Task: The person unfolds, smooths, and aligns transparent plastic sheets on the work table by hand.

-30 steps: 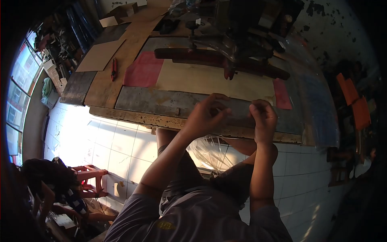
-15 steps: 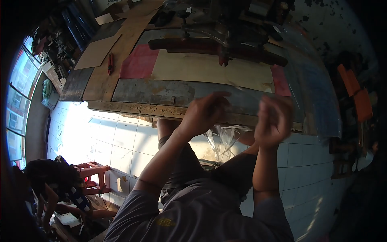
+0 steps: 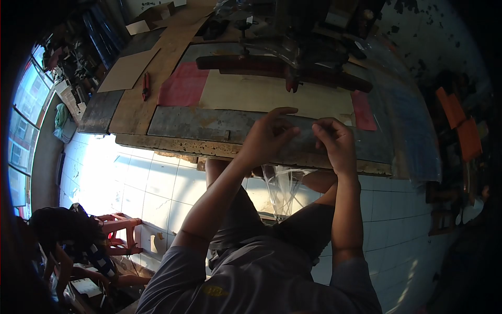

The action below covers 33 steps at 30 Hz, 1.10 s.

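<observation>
My left hand (image 3: 267,137) hovers over the near edge of the table, index finger stretched out and thumb apart from it. Nothing shows between them. To its right, my right hand (image 3: 337,146) is closed, fingers curled and the thumb against them. Whatever it may hold is too small to tell. Beyond both hands a pale yellow sheet (image 3: 251,94) lies flat, with a pink-red piece (image 3: 182,83) at its left end and another pink-red piece (image 3: 363,110) at its right. Clear plastic strips (image 3: 282,191) hang below the table edge between my legs.
A dark machine with a long red-brown bar (image 3: 251,65) stands over the sheet. Red-handled pliers (image 3: 146,87) and a cardboard sheet (image 3: 128,69) lie to the left. On the floor, a red stool (image 3: 120,227) stands near another person (image 3: 68,230) at lower left.
My right hand has come left and turned, its fingers now curled in. My left hand has shifted slightly right, its index finger straighter. A thin pale streak between the hands no longer shows.
</observation>
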Available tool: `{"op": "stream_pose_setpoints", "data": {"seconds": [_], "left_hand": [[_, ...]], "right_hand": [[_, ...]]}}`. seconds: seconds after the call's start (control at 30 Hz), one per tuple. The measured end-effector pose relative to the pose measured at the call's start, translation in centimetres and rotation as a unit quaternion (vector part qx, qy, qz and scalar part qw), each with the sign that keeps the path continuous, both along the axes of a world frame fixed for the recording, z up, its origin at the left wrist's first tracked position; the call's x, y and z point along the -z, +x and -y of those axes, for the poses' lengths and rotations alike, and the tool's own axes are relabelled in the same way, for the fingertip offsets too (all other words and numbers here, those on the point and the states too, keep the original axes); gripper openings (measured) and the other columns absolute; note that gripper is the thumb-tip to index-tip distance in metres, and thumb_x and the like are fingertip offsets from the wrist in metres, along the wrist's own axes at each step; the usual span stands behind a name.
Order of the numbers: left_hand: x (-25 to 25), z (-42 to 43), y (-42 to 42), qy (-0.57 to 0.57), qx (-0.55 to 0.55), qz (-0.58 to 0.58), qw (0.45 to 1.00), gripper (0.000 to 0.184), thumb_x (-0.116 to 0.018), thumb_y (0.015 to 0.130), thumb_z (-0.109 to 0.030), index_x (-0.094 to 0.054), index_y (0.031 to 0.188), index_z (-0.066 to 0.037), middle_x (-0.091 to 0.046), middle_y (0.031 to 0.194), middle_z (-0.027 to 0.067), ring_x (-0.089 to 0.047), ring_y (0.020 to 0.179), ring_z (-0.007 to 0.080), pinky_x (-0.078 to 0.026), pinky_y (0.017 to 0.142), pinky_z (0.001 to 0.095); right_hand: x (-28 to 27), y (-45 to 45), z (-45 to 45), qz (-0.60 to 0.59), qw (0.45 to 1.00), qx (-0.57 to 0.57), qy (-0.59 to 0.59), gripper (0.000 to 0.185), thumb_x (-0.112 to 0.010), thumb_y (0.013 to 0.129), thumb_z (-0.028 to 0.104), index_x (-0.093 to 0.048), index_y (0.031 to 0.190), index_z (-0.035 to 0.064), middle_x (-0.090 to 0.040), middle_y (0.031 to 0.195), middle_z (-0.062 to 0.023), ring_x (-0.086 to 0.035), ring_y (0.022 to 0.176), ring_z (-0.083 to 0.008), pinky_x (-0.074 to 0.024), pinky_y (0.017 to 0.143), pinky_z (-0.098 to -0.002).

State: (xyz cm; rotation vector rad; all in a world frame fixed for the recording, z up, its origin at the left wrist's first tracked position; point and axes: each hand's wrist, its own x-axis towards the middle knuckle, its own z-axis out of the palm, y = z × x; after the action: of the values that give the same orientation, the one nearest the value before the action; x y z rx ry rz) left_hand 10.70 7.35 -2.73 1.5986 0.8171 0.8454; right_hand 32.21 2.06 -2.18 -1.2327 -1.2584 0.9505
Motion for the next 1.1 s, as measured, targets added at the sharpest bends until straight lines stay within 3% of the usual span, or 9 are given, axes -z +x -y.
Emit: {"op": "stream_pose_setpoints", "data": {"seconds": [0.1,0.2,0.4,1.1], "left_hand": [[0.5,0.2,0.4,-0.006,-0.030,0.027,0.999,0.040,-0.069,0.101,-0.012,-0.058,0.137,0.002,-0.078,0.098,0.0116,-0.073,0.083,0.0122,-0.058,0.074,0.0270],[0.1,0.7,0.1,-0.048,-0.041,0.035,0.997,0.043,-0.068,0.104,-0.017,-0.056,0.142,-0.001,-0.079,0.097,0.0088,-0.070,0.084,0.0070,-0.055,0.073,0.0242],[0.4,0.5,-0.2,-0.073,-0.020,0.105,0.992,0.035,-0.066,0.105,-0.014,-0.058,0.136,0.001,-0.079,0.098,0.0104,-0.073,0.085,0.0092,-0.057,0.075,0.0247],[0.3,0.3,-0.4,-0.107,0.005,0.113,0.988,0.032,-0.063,0.105,-0.009,-0.057,0.132,0.007,-0.077,0.104,0.0169,-0.076,0.091,0.0173,-0.060,0.078,0.0282]], "right_hand": [[1.7,0.4,0.2,-0.022,1.000,0.014,-0.010,0.016,-0.073,0.099,0.014,-0.073,0.109,0.0017,-0.069,0.087,0.0010,-0.060,0.071,-0.0056,-0.0478,0.068,-0.0219],[1.9,0.4,0.7,-0.085,0.996,0.025,-0.008,0.017,-0.073,0.100,0.014,-0.073,0.112,0.0016,-0.071,0.091,-0.0008,-0.063,0.073,-0.0059,-0.0498,0.070,-0.0221],[2.2,0.8,0.8,-0.080,0.996,0.020,-0.021,0.019,-0.071,0.101,0.013,-0.072,0.116,0.0022,-0.072,0.094,-0.0013,-0.065,0.077,-0.0066,-0.0505,0.071,-0.0223],[2.0,0.8,1.0,-0.089,0.996,0.011,-0.028,0.022,-0.072,0.100,0.014,-0.071,0.119,0.0029,-0.070,0.094,0.0003,-0.066,0.078,-0.0066,-0.0516,0.073,-0.0220]]}}
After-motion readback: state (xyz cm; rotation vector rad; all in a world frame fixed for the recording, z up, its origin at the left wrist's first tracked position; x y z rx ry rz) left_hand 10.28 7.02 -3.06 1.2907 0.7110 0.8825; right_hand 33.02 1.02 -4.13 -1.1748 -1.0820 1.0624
